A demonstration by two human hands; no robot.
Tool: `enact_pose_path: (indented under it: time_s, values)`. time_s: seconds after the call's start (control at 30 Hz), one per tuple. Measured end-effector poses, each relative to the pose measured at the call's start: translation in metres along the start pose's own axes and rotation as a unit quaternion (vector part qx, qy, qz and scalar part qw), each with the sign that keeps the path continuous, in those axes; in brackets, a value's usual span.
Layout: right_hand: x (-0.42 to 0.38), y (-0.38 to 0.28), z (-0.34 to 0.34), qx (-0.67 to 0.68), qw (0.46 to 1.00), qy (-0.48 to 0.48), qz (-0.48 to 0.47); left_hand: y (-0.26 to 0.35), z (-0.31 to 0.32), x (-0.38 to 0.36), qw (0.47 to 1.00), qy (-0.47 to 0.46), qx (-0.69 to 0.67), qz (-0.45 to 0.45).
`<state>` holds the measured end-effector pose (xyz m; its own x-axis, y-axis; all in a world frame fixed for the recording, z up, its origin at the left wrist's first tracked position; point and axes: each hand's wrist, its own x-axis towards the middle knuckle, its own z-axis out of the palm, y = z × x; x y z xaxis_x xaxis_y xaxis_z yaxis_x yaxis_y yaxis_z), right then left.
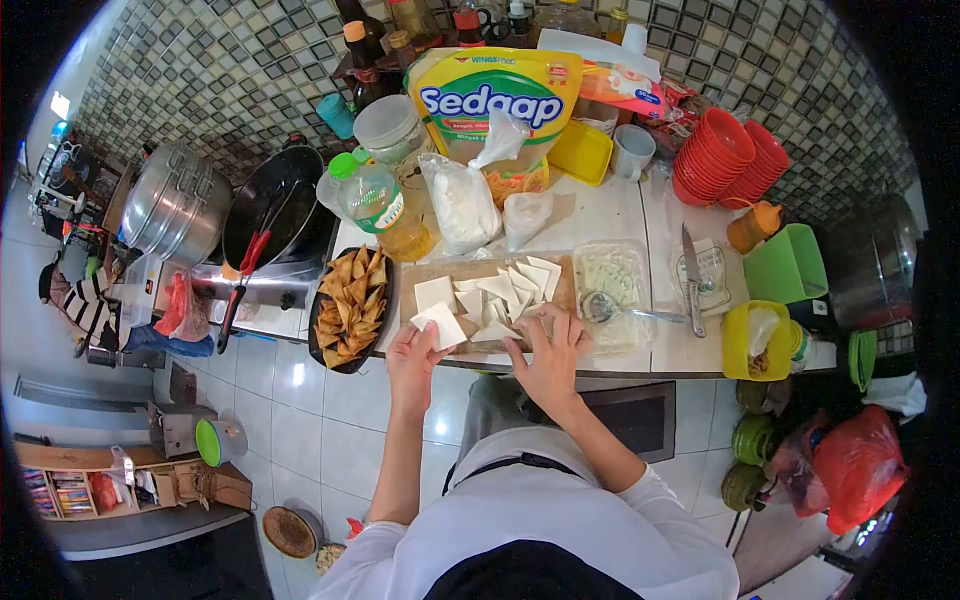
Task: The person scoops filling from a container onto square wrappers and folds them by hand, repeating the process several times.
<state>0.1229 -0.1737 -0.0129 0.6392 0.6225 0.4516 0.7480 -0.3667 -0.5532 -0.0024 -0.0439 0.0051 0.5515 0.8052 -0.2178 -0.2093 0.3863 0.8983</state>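
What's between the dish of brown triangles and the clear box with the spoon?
In the head view: a wooden board with white triangles and white squares on it, plus the left hand and right hand at the front.

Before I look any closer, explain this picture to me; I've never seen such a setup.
There is no machine here: a person works with two bare hands. The only picture comes from a camera worn on the head, looking forward and down, so the person's own body shows below.

The left hand holds a square white sheet. The right hand is beside white triangular pieces on a board; I can't tell whether it grips one.

Also on the counter are brown triangles, a clear container with a spoon in it, and a knife.
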Motion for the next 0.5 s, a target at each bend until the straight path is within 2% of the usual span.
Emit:
enact_pose_path:
  time_s: [0.2, 0.27, 0.37, 0.4, 0.43, 0.47, 0.5]
  values:
    - [0.002, 0.007, -0.027, 0.025, 0.999, -0.017, 0.018, -0.005, 0.022, -0.013, 0.997, -0.04, 0.009, -0.06]
    - [0.003, 0.028, -0.05, -0.008, 0.999, 0.025, 0.048, -0.006, 0.03, -0.019, 0.995, -0.055, -0.006, -0.086]
    - [0.001, 0.072, -0.079, -0.171, 0.96, 0.158, 0.157, -0.014, 0.042, -0.03, 0.986, -0.098, 0.005, -0.132]
    - [-0.001, 0.088, -0.086, -0.233, 0.93, 0.207, 0.194, -0.021, 0.044, -0.034, 0.978, -0.138, 0.026, -0.156]
    - [-0.007, 0.111, -0.089, -0.237, 0.928, 0.208, 0.196, -0.027, 0.045, -0.038, 0.966, -0.178, 0.047, -0.181]
    - [-0.016, 0.137, -0.091, -0.09, 0.95, 0.176, 0.242, -0.033, 0.047, -0.041, 0.95, -0.227, 0.107, -0.187]
    - [-0.022, 0.153, -0.092, 0.06, 0.947, 0.141, 0.282, -0.041, 0.05, -0.045, 0.948, -0.231, 0.105, -0.19]
